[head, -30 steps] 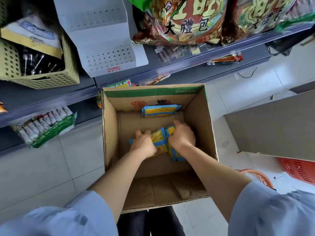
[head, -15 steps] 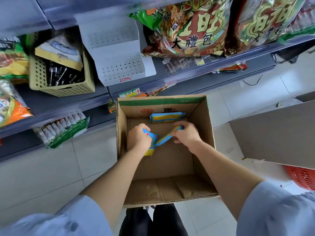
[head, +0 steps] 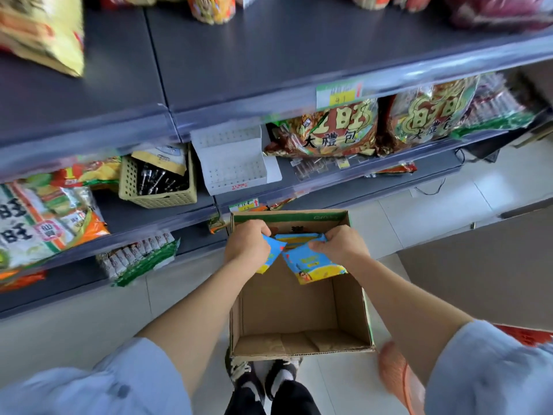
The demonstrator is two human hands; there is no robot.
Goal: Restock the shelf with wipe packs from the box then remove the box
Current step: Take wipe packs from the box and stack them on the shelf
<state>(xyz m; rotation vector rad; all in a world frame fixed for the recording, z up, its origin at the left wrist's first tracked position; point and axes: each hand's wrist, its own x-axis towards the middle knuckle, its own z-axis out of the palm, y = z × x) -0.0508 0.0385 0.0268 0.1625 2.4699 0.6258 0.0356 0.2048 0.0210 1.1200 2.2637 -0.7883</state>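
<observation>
Both hands are up at the box rim now; a sec ago they were down on the bottom gathering packs. L hand grips the left pack. R hand pinches the right pack by its top edge, so it hangs over the opening. A third pack is still at the far wall inside the box, which sits on the floor by my feet. View has tilted up to the bare grey shelf, prob. the drop spot. Box is nearly empty, so removal should come soon.

Left hand hides most of its wipe pack; top-shelf bags are blurred.
</observation>
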